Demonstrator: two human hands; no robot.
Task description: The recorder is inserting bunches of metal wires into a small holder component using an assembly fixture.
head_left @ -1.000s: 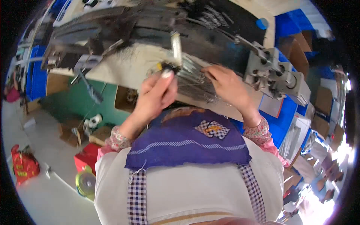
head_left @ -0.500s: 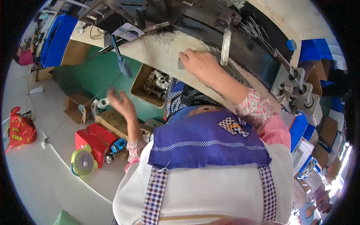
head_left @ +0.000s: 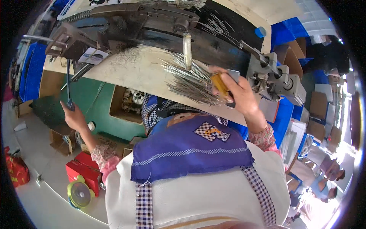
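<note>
My left hand [head_left: 76,119] is closed around the dark grip at the lower end of a metal lever [head_left: 69,86], which hangs at the table's front edge. Farther right, my right hand [head_left: 242,95] holds a yellow-brown block-like tool [head_left: 221,84] with a flat grey plate [head_left: 233,75] beside it; its exact kind I cannot make out. Just left of that hand, a loose spread of thin metal rods [head_left: 190,82] lies on the pale tabletop [head_left: 141,68]. A light metal bar [head_left: 187,51] juts from the dark machine bed [head_left: 160,38] above the rods.
At the right end of the bed stand metal shaft blocks [head_left: 284,82]. More thin rods [head_left: 217,26] and a blue cap [head_left: 260,32] lie behind. Below the table sits a cardboard box [head_left: 118,108] of whitish pieces. A green fan [head_left: 79,194] and red box [head_left: 84,171] are lower left.
The view has shifted rightward. My left hand has gone from free in the air to the lever's grip. My right hand has moved right along the table, and the yellow-brown tool now shows in it.
</note>
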